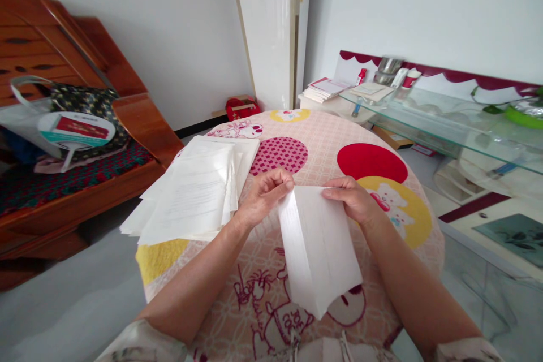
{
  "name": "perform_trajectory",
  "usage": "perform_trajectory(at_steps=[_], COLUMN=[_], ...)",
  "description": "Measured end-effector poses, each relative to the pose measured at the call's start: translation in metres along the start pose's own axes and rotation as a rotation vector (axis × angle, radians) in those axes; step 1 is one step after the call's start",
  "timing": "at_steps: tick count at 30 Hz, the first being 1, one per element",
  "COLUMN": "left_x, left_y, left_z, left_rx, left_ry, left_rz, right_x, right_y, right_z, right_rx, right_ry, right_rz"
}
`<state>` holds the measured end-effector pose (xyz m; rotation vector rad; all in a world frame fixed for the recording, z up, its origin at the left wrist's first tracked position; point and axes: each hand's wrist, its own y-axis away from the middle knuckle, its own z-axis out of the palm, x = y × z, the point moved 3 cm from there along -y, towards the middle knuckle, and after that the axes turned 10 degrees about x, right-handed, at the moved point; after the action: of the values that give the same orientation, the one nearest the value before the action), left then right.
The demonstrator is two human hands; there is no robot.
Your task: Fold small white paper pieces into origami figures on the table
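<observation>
Between my two hands is a white sheet of paper [328,243] with a lengthwise fold, its lower end hanging over the patterned tablecloth. My left hand [265,195] pinches the upper left corner of the sheet between thumb and fingers. At the upper right corner, my right hand [350,198] grips the same sheet, thumb on top. Faint print shows on the narrow left panel. To the left of my left hand lies a loose pile of printed papers [193,198], its sheets unevenly stacked.
The round table wears a pink tablecloth [322,130] with coloured circles. At left stands a wooden bench [144,124] with a bag and a hand fan [76,130] on it. A glass-topped stand [449,136] with papers and containers is at right. Behind the table rises a white floor-standing unit [269,45].
</observation>
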<state>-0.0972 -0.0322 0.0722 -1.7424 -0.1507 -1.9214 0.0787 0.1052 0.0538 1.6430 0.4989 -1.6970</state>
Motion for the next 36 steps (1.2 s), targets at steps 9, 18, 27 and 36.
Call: perform_trajectory(at_steps=[9, 18, 27, 36], left_x=[0.007, 0.007, 0.012, 0.006], left_y=[0.004, 0.007, 0.008, 0.006], left_z=[0.017, 0.016, 0.017, 0.017], left_rx=[-0.129, -0.123, -0.149, -0.173], left_ry=[-0.065, -0.028, -0.052, -0.045], left_rz=[-0.063, -0.120, -0.150, -0.205], right_x=[-0.040, -0.030, -0.030, -0.030], right_y=[0.012, 0.006, 0.016, 0.016], right_z=[0.023, 0.039, 0.041, 0.043], right_rx=[-0.155, -0.149, -0.196, -0.182], right_ry=[0.383, 0.229, 0.188, 0.188], right_rz=[-0.471, -0.443, -0.288, -0.255])
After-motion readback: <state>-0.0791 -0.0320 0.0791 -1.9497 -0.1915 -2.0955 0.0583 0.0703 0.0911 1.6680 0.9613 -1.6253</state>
